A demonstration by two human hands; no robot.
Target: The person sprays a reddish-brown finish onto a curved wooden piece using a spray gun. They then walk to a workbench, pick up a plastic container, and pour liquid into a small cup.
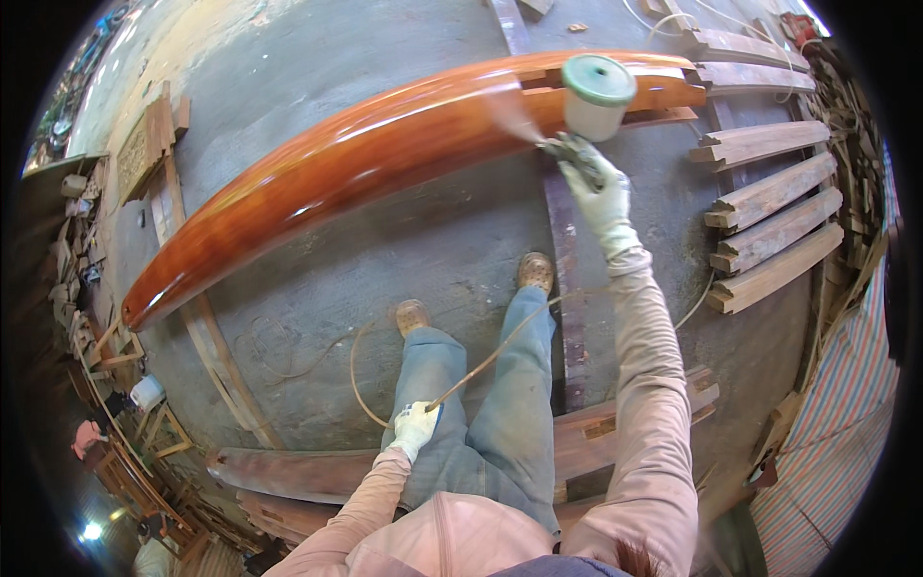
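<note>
My right hand (596,188), in a white glove, is closed around a spray gun (575,154) with a white cup (593,115) and green lid on top. A pale mist fans from its nozzle onto a long, curved, glossy orange-brown wooden piece (356,163). The gun stays apart from the wood, near its forked right end. Low in front of my body, my gloved left hand (415,426) grips a thin tan hose (481,365), which loops off to the left and runs up toward my right arm.
Wooden rails (183,298) and a dark bar (567,288) lie under the piece. Several cut beams (769,207) rest at the right. Dark reddish timbers (298,471) lie behind my legs. Scrap wood (72,279) piles at the left, and a striped sheet (841,423) hangs at the right.
</note>
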